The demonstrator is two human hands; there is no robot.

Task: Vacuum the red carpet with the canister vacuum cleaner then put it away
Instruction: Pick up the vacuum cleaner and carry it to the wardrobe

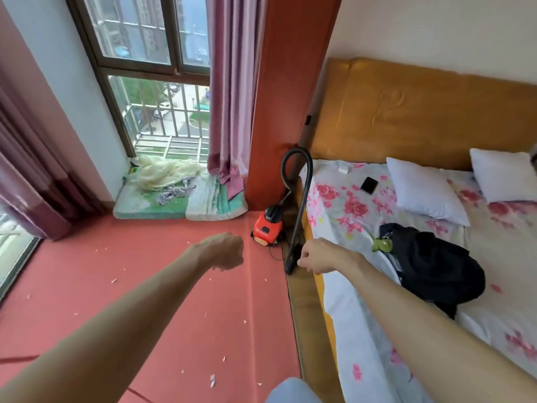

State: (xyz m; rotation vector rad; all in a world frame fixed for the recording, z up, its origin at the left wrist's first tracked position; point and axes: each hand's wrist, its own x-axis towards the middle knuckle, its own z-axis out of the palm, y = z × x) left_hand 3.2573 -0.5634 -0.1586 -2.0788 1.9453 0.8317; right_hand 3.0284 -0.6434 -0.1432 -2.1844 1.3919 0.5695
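Note:
A small red canister vacuum (265, 226) stands on the red carpet (162, 286) in the corner between the orange pillar and the bed. Its black hose (305, 181) loops up and comes down along the bed's edge to a black nozzle end (290, 261). My right hand (318, 255) is stretched out right beside that nozzle end, fingers curled and touching or nearly touching it; a firm grip does not show. My left hand (225, 251) hovers over the carpet, left of the canister, fingers curled in, nothing in it. Small pale scraps lie scattered on the carpet.
A bed (363, 315) with a floral sheet, two white pillows, a black bag (436, 263) and a dark phone fills the right side. Cushions and a heap of cloth (168, 181) lie on the window ledge under purple curtains. The vacuum's thin cord trails beside the canister.

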